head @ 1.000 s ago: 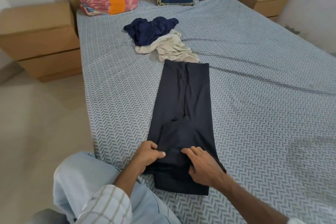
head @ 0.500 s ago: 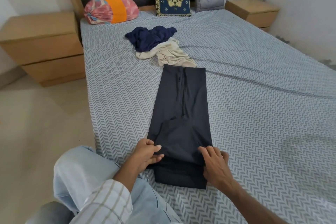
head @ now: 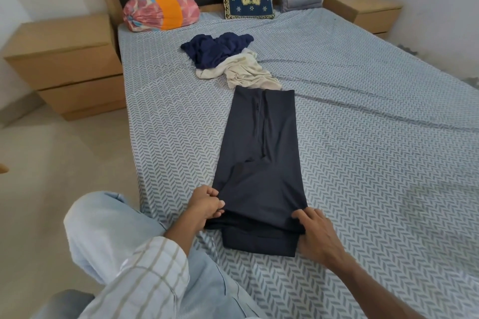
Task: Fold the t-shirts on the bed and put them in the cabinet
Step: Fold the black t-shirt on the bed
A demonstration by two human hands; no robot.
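crumpled navy shirt [head: 216, 49], beige shirt [head: 243, 74] beyond dark t-shirt [head: 259, 158]

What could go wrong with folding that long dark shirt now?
1. Both hands, left and right, pinch only the near fold of the dark t-shirt. If one side is lifted further than the other, the fold may end up crooked.
2. The shirt's far end lies against the cream t-shirt, so folding towards it might snag or drag that one.
3. The bedsheet is wrinkled, so creases might get pressed in.
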